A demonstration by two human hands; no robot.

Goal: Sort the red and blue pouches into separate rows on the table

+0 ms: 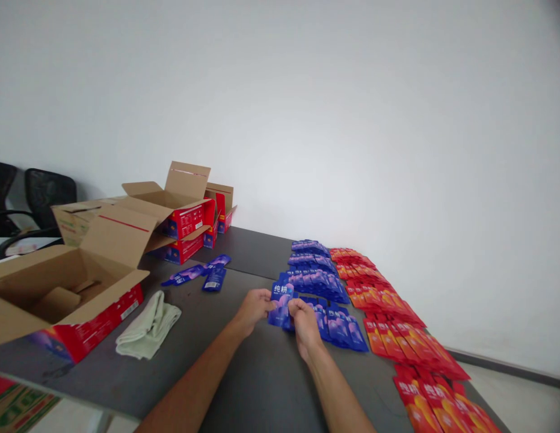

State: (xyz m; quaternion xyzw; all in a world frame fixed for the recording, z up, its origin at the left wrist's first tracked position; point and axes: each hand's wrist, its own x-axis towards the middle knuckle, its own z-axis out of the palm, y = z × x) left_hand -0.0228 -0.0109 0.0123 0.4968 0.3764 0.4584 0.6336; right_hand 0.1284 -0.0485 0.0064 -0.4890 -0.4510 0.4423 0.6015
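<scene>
Between my two hands is a blue pouch (280, 305) with white lettering and a pinkish fruit picture, its printed face towards me. My left hand (256, 308) is closed on its left edge. My right hand (304, 325) is closed at its right side; a second blue pouch partly shows behind, and I cannot tell whether the right hand grips that too. Just right of my hands lies a row of overlapping blue pouches (339, 326). Further blue rows (313, 281) extend behind it towards the wall.
Rows of red-orange pouches (388, 294) run along the table's right side. Three loose blue pouches (214, 279) lie left of centre. A folded pale cloth (148, 328) lies near an open red carton (99, 322). More open cartons (189, 221) stand stacked behind, against the white wall.
</scene>
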